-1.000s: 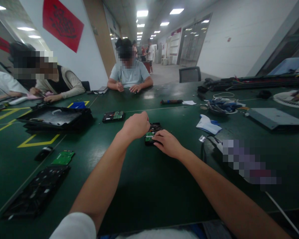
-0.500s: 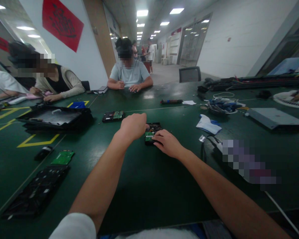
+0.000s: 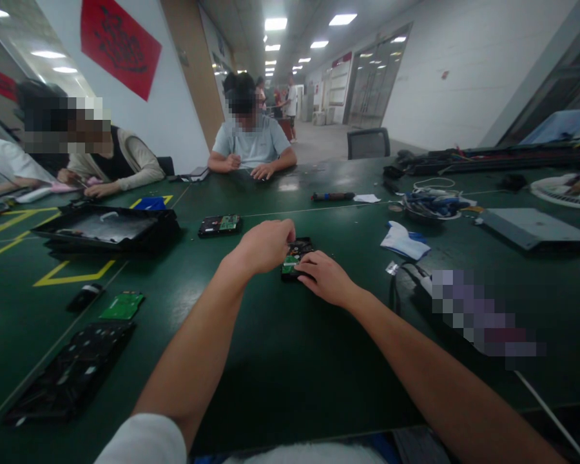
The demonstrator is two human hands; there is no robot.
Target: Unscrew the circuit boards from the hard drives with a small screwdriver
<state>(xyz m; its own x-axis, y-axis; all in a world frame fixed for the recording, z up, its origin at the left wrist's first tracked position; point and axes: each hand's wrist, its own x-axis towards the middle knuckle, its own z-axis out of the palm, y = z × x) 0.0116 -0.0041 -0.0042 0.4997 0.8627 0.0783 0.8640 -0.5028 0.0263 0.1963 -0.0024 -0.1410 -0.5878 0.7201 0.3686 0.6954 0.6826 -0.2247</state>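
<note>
Work seemingly resumes: curled left hand (image 3: 268, 246), grip unclear, has edged right to the drive (image 3: 290, 263); right hand (image 3: 326, 276), half-open, rests on it.

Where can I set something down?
Dark green tabletop is bare between the left forearm and right forearm, nearer than the black-and-green hard drive, and between the left forearm and long black panel. It's crowded far right, around the flat grey metal box.

Table (image 3: 290, 374) bare between forearms (image 3: 193, 348), drive (image 3: 301, 246) reachable from near side. Left hand (image 3: 265, 246) blocks its left, right hand (image 3: 326, 277) its right. Further right: cloth (image 3: 403, 241), then grey box (image 3: 536, 229) in the way.
</note>
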